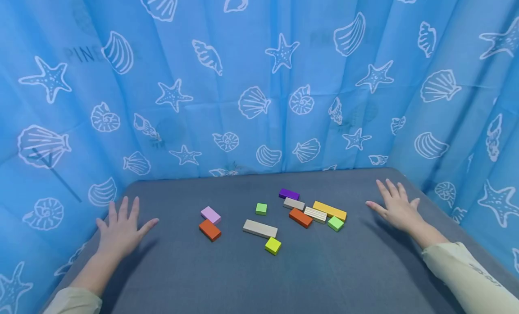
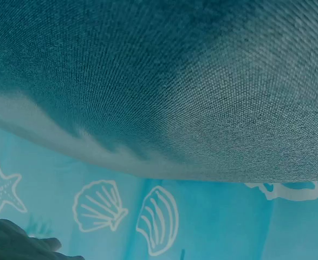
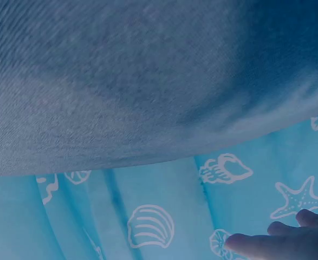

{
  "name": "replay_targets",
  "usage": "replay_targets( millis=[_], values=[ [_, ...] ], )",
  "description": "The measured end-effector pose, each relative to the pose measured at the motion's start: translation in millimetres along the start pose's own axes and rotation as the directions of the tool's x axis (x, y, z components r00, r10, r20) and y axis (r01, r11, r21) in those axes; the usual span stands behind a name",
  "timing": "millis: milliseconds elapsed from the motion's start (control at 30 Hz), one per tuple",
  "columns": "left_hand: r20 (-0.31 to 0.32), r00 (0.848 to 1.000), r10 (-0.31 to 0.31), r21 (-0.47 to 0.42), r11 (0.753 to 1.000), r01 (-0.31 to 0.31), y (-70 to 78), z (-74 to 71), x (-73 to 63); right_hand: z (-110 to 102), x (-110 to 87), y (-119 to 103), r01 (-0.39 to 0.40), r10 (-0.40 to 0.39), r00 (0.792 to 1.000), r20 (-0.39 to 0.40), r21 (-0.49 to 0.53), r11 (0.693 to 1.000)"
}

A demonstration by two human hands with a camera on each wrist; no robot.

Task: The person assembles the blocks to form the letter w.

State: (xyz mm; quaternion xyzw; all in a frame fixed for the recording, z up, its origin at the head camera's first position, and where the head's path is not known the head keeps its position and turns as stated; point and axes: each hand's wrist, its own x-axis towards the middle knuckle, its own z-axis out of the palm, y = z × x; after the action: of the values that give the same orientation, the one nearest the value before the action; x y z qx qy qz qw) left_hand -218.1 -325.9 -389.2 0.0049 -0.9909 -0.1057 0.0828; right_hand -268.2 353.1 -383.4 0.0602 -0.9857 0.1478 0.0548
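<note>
My left hand (image 1: 120, 233) hovers at the left of the table with fingers spread, holding nothing. On the other side my right hand (image 1: 399, 209) is spread too, also with nothing in it. Between them lie small blocks. Nearest the left hand are an orange-red block (image 1: 210, 230) and a pink block (image 1: 211, 214). In the middle are a green block (image 1: 261, 209), a long grey block (image 1: 260, 229) and a yellow-green block (image 1: 273, 246). Closer to the right hand sit a purple block (image 1: 289, 194), a short grey block (image 1: 293, 203), another orange-red block (image 1: 301, 218), a ridged cream block (image 1: 315, 215), a yellow block (image 1: 330, 211) and another green block (image 1: 335, 223).
The table is covered in dark grey cloth (image 1: 182, 278). A blue curtain (image 1: 259, 138) with white shells and starfish hangs along its back and both sides. Both wrist views show mostly cloth and curtain, with part of each hand at a lower corner.
</note>
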Motion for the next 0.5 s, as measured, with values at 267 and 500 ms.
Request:
replay_targets(
  millis=[267,500],
  values=[
    [0.025,1.000,-0.003,-0.001,1.000,0.003,5.0,1.3,2.4,1,-1.7,-11,0.007,-0.007,1.000,-0.003,0.119,0.993],
    [0.039,0.998,0.051,-0.055,0.997,-0.049,21.3,8.5,2.7,5,-7.6,-32,0.084,-0.070,0.995,-0.073,0.216,0.973]
  ],
)
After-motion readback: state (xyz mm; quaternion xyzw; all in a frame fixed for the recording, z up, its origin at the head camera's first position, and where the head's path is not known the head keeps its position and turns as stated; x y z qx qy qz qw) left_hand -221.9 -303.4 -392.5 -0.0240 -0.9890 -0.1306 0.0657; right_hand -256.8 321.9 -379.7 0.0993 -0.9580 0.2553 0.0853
